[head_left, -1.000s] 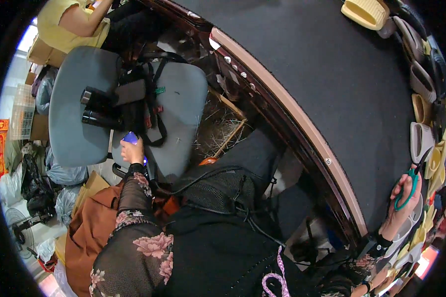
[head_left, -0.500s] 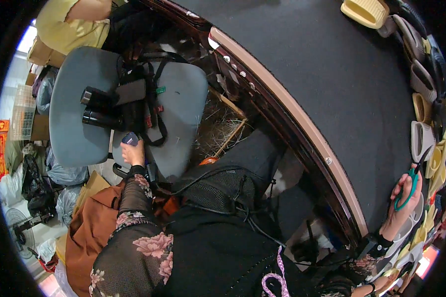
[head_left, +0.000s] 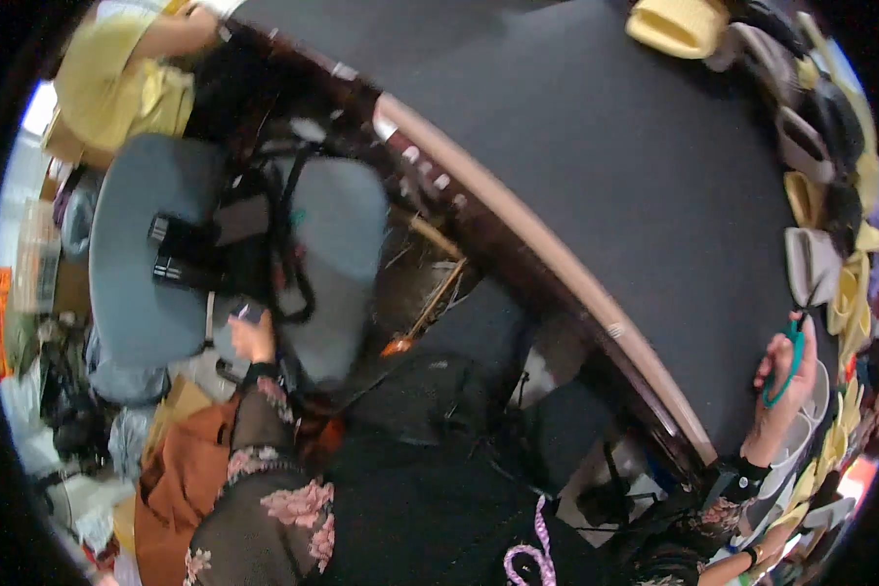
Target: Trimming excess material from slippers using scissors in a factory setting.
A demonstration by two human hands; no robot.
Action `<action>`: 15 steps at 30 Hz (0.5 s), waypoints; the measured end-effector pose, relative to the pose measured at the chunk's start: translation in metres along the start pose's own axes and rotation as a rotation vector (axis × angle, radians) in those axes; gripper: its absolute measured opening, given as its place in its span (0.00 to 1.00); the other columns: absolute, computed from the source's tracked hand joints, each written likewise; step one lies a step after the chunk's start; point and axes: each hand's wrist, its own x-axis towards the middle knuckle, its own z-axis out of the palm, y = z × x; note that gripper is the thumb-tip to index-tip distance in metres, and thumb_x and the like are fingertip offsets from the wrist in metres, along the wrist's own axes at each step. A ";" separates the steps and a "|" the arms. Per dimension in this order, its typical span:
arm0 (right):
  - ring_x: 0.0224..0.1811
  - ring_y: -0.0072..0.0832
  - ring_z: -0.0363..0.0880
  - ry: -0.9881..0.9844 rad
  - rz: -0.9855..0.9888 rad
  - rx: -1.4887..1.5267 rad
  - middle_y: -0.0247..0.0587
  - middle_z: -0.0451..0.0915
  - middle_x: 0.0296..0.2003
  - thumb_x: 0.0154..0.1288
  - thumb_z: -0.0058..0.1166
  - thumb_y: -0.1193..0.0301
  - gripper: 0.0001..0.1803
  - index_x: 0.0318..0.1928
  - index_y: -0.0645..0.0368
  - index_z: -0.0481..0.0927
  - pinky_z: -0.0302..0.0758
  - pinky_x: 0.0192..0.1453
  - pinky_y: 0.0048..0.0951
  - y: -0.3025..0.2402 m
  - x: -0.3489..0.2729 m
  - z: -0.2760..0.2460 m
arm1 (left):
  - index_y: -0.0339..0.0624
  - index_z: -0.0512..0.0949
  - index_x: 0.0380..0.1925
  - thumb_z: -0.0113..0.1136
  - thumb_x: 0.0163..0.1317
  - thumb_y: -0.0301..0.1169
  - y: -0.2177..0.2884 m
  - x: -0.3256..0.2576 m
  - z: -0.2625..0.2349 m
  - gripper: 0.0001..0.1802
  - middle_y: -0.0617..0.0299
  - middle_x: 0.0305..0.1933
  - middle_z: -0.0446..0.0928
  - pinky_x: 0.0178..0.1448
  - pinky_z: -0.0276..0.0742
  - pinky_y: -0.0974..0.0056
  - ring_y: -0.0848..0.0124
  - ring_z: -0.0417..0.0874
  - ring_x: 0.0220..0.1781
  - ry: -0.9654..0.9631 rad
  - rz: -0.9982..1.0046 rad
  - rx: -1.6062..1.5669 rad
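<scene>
My left hand is beside the grey chair, its fingers closed around a small, dark, rounded thing whose kind I cannot make out. On the chair, close to that hand, lie two black cylinders and a tangle of black straps. At the far right, my right hand grips scissors by their green handles, over the dark table. Their dark blades point away from me, towards a pale grey slipper.
Beige, grey, black and yellow slippers line the far right of the table. A pale strip edges it. Upper left is a person in yellow; another person's forearm shows lower right. Brown cloth hangs beside my left arm.
The whole view has shifted, with the chair lower and the table further left in it. The person in yellow now shows an arm at the table edge. Both my hands keep their hold.
</scene>
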 end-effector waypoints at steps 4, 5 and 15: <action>0.18 0.11 0.66 0.005 0.042 -0.035 0.29 0.73 0.28 0.60 0.55 0.68 0.25 0.58 0.58 0.67 0.62 0.17 0.12 -0.005 -0.006 -0.006 | 0.43 0.61 0.61 0.70 0.40 0.54 0.017 -0.008 0.022 0.50 0.50 0.49 0.77 0.48 0.76 0.51 0.53 0.80 0.46 0.047 0.008 0.101; 0.18 0.12 0.67 -0.021 0.051 0.008 0.30 0.73 0.28 0.59 0.55 0.69 0.25 0.57 0.58 0.67 0.63 0.18 0.12 -0.006 -0.006 -0.008 | 0.43 0.61 0.61 0.72 0.40 0.52 0.003 -0.006 0.025 0.50 0.50 0.50 0.76 0.48 0.76 0.51 0.52 0.80 0.45 0.073 0.045 -0.013; 0.24 0.12 0.69 -0.159 0.054 0.148 0.31 0.74 0.27 0.58 0.57 0.77 0.22 0.52 0.63 0.67 0.67 0.25 0.15 -0.021 -0.012 -0.008 | 0.34 0.65 0.50 0.62 0.52 0.51 0.025 -0.023 -0.024 0.36 0.47 0.39 0.78 0.41 0.77 0.53 0.52 0.81 0.36 -0.086 0.106 0.177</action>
